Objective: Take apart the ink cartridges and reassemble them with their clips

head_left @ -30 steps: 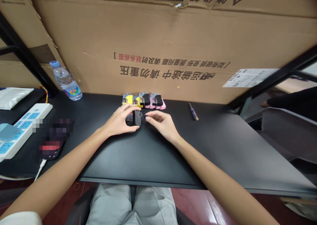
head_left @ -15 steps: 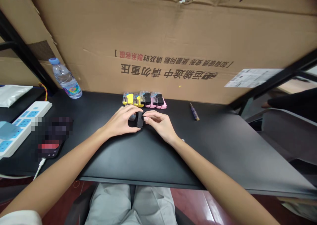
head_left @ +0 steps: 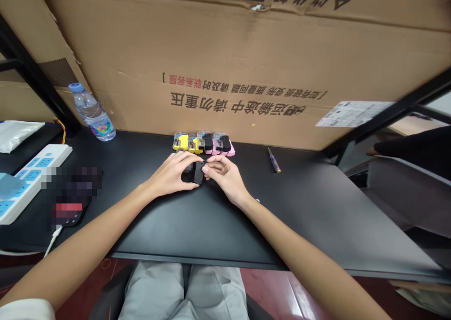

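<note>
My left hand and my right hand meet over a small black cartridge that rests on the black table. The left fingers curl round its left side. The right thumb and forefinger pinch its right edge. Just behind the hands stands a row of small cartridges, some yellow, some black, some pink. The underside of the held cartridge is hidden by my fingers.
A purple screwdriver lies to the right. A water bottle stands at the back left, a white power strip and a phone lie at the left. A big cardboard sheet walls the back. Another person's dark sleeve shows far right.
My right hand has moved left from beside the black cartridge onto it and closed on its edge. The left hand has stayed wrapped on the cartridge.
</note>
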Motion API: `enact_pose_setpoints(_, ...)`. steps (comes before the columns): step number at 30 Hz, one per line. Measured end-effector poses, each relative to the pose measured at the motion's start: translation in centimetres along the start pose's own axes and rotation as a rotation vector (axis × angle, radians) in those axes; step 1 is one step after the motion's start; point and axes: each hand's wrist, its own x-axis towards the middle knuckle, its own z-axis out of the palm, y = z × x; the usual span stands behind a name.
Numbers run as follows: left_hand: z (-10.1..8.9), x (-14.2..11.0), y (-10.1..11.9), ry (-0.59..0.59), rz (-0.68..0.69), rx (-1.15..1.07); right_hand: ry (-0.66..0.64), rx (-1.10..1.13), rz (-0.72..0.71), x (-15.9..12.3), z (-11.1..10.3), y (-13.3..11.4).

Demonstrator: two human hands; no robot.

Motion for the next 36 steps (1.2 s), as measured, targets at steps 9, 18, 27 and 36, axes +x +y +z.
enact_pose_setpoints(9,-0.1,0.0,-0.2,-0.005,-0.117,-0.046,0.026,-0.301,-0.27,-0.2,-1.3,-0.3)
enact_pose_setpoints(18,-0.3,-0.3,0.2,-0.041,-0.231,-0.109,-0.133,-0.748,-0.646,-0.3,-2.2,-1.0)
enact_pose_setpoints(27,-0.8,-0.2,0.5,-0.008,-0.085,-0.061,-0.136,-0.579,-0.363,-0.4,-1.0,-1.4)
enact_pose_setpoints(36,-0.7,-0.2,0.3,-0.02,0.002,0.023,-0.235,-0.49,-0.221,-0.3,-0.6,-1.2)
